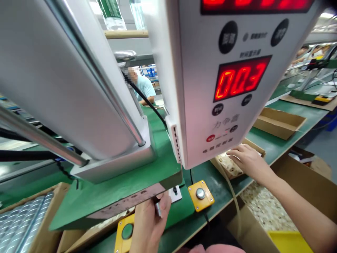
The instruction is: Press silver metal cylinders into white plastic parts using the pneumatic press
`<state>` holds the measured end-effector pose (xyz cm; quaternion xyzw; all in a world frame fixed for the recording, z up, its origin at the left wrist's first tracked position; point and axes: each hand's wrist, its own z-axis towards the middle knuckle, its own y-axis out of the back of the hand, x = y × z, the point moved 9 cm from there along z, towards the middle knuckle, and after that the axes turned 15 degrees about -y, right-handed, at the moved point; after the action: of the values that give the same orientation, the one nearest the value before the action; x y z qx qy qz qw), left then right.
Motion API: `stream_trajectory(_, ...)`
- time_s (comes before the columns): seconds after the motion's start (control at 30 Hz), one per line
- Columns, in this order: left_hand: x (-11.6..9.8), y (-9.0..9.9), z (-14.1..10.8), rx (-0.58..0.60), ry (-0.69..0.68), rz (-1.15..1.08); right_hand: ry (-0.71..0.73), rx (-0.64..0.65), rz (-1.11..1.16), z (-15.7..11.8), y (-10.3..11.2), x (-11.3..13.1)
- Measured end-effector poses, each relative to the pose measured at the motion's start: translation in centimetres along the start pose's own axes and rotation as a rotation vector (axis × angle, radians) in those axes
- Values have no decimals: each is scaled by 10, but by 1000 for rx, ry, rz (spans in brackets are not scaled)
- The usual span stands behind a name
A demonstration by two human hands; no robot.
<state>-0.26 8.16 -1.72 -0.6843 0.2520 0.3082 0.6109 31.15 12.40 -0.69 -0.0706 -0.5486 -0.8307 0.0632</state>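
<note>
Though hands (150, 216) (249, 161) show, one box (258, 148) is partly hidden.

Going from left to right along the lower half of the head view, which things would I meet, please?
Cardboard box of silvery parts, green button, left hand, silver button, right hand.

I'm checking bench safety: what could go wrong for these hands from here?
The left hand, apparently gripping a small metal piece, is by the machine's green plate; fingers might be pinched if the plate moves. In this view its wrist passes beside the green button, so a bump might press it.
The right hand is at loose pale pieces; some might scatter.
</note>
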Motion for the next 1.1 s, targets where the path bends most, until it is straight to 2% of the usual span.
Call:
stream_trajectory(0.1,1,15,-8,-32,37,174,85,34,-100,11,-23,-5)
stream_trajectory(0.2,-7,36,-18,-146,21,132,118,62,-71,11,-33,-11)
stream_trajectory(0.27,-17,51,-22,-222,-18,19,108,34,-50,10,-28,-14)
stream_trajectory(0.37,-33,74,-29,-348,-69,-200,45,-96,12,5,-1,-6)
stream_trajectory(0.43,-40,86,-35,-422,-88,-369,0,-184,130,-3,20,17)
stream_trajectory(0.5,-39,83,-40,-382,-58,-504,8,-186,305,-14,29,58)
stream_trajectory(0.53,-36,77,-42,-330,-29,-535,58,-130,378,-19,28,86)
stream_trajectory(0.63,-25,64,-49,-211,26,-442,300,-28,472,-35,21,178)
stream_trajectory(0.73,-23,68,-52,-224,-32,-256,456,-46,364,-42,17,240)
stream_trajectory(0.8,-28,76,-54,-256,-86,-158,519,-55,320,-43,17,261)
stream_trajectory(0.87,-36,89,-58,-311,-130,-74,559,-32,324,-43,19,269)
stream_trajectory(1.0,-45,114,-66,-460,-163,58,573,63,319,-44,18,269)
stream_trajectory(1.1,-43,118,-65,-463,-149,40,594,100,296,-46,18,270)
